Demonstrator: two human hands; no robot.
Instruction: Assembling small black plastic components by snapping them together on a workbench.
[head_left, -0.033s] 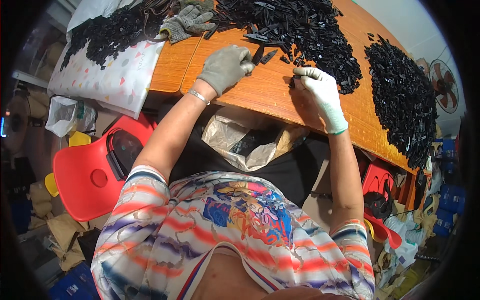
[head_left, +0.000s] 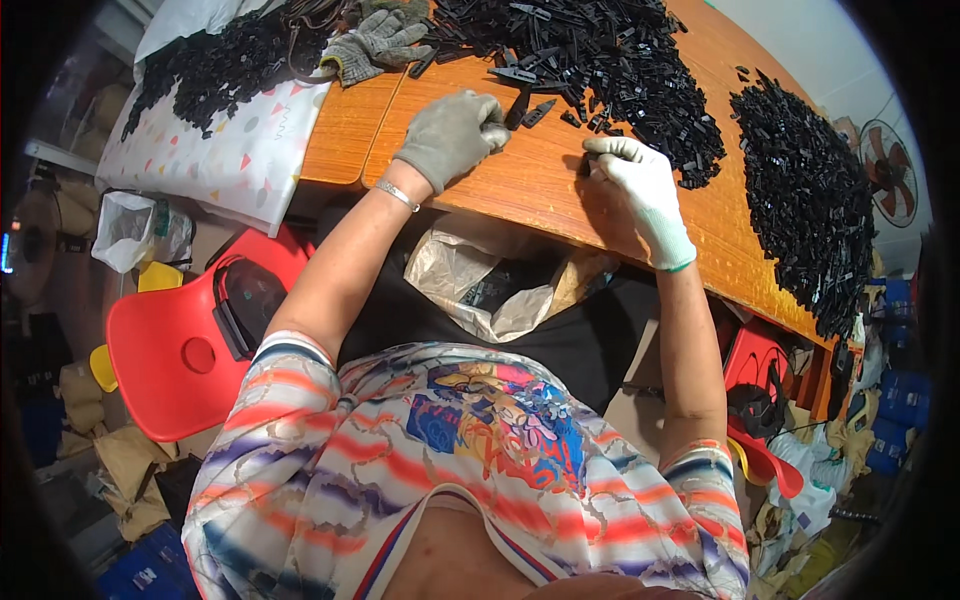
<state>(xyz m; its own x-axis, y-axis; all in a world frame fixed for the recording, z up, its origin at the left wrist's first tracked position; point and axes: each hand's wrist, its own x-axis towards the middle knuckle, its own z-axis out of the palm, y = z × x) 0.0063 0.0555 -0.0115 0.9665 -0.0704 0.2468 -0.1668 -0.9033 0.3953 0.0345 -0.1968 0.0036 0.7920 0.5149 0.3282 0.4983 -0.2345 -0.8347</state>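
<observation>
The left hand (head_left: 452, 132) in a grey glove is curled, fingers bent on the wooden table (head_left: 540, 185) beside two loose black parts (head_left: 528, 108). Better to pick one at a time. The right hand (head_left: 640, 195) in a white glove pinches something small and dark at its fingertips; I cannot tell what. The big black pile (head_left: 590, 60) sits behind.

Orange wooden table (head_left: 540, 190) under black plastic part heaps (head_left: 610, 60), patterned cloth (head_left: 250, 150), spare grey glove (head_left: 375, 45).
</observation>
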